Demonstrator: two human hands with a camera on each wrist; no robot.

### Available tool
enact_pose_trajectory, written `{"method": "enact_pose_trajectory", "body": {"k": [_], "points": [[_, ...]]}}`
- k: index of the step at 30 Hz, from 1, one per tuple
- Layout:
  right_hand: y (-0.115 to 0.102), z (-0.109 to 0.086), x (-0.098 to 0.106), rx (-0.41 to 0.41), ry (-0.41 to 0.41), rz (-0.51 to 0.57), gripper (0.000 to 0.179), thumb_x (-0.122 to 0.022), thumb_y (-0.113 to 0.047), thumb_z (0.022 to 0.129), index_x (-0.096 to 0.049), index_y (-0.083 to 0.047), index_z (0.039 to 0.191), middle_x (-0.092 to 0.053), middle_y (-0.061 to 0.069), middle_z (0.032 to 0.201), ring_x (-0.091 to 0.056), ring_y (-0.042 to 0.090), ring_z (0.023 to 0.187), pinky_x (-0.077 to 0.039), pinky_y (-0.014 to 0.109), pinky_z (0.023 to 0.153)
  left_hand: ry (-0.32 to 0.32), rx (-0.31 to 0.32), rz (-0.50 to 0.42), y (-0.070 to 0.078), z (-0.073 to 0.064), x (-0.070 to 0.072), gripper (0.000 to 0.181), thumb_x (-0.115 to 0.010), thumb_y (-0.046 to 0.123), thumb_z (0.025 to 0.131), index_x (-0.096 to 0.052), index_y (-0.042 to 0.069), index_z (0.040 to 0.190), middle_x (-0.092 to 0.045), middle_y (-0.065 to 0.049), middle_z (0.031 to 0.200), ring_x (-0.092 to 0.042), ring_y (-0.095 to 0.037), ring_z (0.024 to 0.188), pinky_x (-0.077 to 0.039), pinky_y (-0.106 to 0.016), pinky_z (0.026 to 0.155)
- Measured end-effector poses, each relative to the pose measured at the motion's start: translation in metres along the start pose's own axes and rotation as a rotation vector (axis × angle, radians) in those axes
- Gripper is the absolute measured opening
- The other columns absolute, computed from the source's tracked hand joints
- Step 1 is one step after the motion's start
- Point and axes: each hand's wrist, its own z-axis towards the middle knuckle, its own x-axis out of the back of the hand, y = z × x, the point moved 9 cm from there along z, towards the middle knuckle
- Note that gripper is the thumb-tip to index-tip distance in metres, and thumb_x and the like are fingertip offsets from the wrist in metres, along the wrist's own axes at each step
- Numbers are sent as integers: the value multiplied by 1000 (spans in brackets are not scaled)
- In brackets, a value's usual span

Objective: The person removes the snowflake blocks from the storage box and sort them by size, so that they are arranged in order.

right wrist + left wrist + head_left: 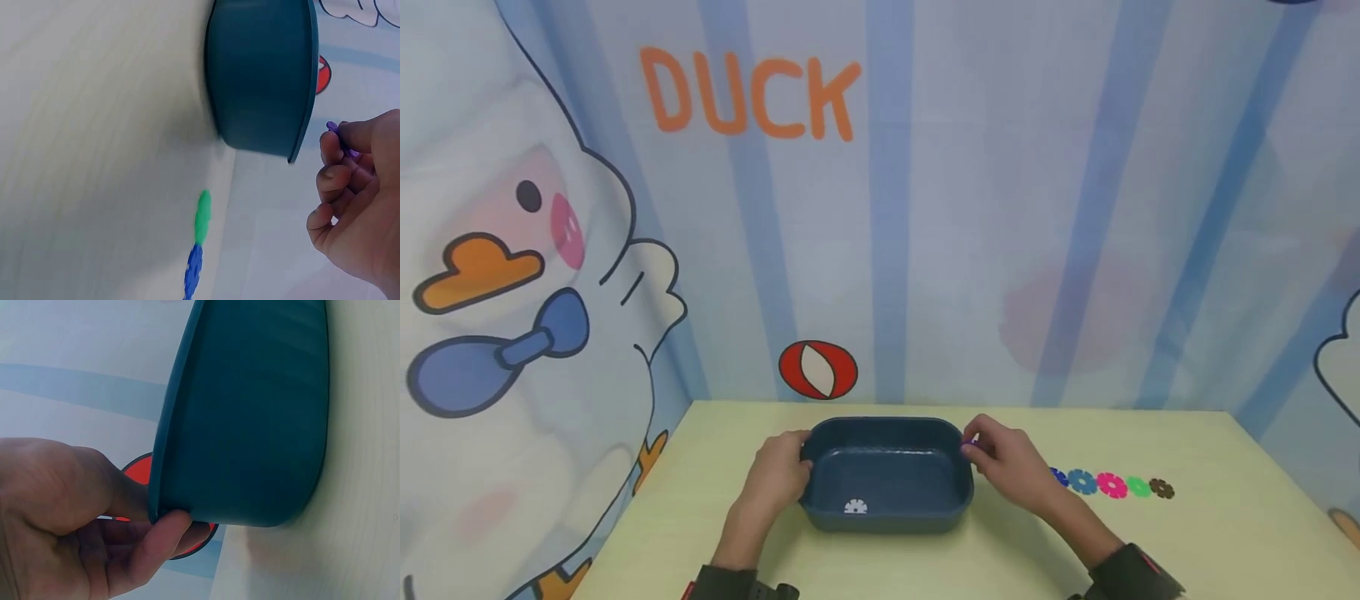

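Note:
A dark blue plastic basin [887,524] stands on the table, with a white notched flower-shaped disc [855,506] lying inside near its front wall. At the basin's left end my left hand [777,471] grips the rim, the thumb and fingers on either side of it in the left wrist view. My right hand [1011,467] is at the right end of the basin. Between its thumb and index finger it pinches a small purple disc [332,127], mostly covered by the fingers. In the right wrist view this hand is apart from the basin's wall.
Right of the basin, several flower-shaped discs lie in a row, among them a light blue disc [1082,482], a pink disc [1112,485] and a brown disc [1162,488]. A green disc [202,217] shows in the right wrist view. Behind the table hangs a printed curtain [962,208].

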Motion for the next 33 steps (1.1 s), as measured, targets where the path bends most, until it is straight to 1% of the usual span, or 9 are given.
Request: {"method": "enact_pose_trajectory", "body": {"k": [4, 8, 11, 13, 18, 20, 25, 33], "points": [[13, -9, 12, -23, 28, 15, 7, -68, -8, 103, -64, -14, 103, -63, 3, 69, -51, 5, 57, -44, 24, 53, 0, 4, 0, 0, 0, 0, 40, -69, -6, 94, -65, -11, 134, -71, -28, 131, -68, -44, 124, -59, -56, 100], [24, -18, 27, -26, 58, 10, 7, -67, -8, 104, -63, -14, 102, -57, -3, 64, -46, 4, 53, -42, 24, 51, 11, -5, 1, -1, -2, 0, 40, -69, -6, 94, -66, -11, 133, -72, -28, 128, -69, -43, 121, -59, -56, 98], [34, -25, 38, -28, 68, -18, 7, -66, -7, 104, -63, -14, 103, -50, -9, 61, -42, 3, 51, -39, 25, 49, 12, -9, 1, -1, -2, 0, 40, -69, -6, 94, -66, -12, 133, -72, -28, 128, -70, -43, 121, -60, -56, 98], [43, -30, 46, -40, 76, -40, 8, -66, -6, 103, -64, -14, 103, -48, -9, 61, -40, 3, 51, -38, 25, 48, 12, -11, -2, 0, -2, 0, 40, -69, -7, 94, -66, -12, 133, -72, -28, 128, -70, -43, 121, -60, -56, 98], [66, -41, 64, -75, 104, -104, 3, -66, -9, 104, -66, -12, 106, -52, -7, 63, -41, 3, 52, -38, 25, 48, 14, -18, -8, 1, -1, 1, 40, -69, -7, 94, -66, -12, 133, -71, -28, 129, -69, -44, 122, -59, -56, 99], [75, -45, 71, -89, 114, -132, 3, -67, -11, 104, -66, -11, 107, -56, -4, 65, -42, 4, 52, -39, 25, 49, 13, -18, -7, 1, -2, 1, 40, -69, -7, 93, -66, -12, 133, -71, -28, 129, -69, -44, 122, -59, -56, 99], [94, -53, 87, -140, 116, -183, 8, -65, -14, 106, -67, -10, 112, -62, 2, 71, -46, 6, 55, -41, 26, 50, 7, -15, -6, 0, -3, 0, 40, -69, -7, 94, -65, -12, 133, -71, -28, 129, -69, -44, 123, -59, -56, 99], [116, -65, 107, -225, 100, -193, 16, -61, -14, 107, -66, -5, 120, -67, 5, 77, -54, 10, 59, -45, 28, 50, 11, -14, -3, 2, -1, 1, 40, -68, -7, 94, -65, -12, 134, -71, -28, 130, -69, -44, 123, -59, -56, 100]]}}
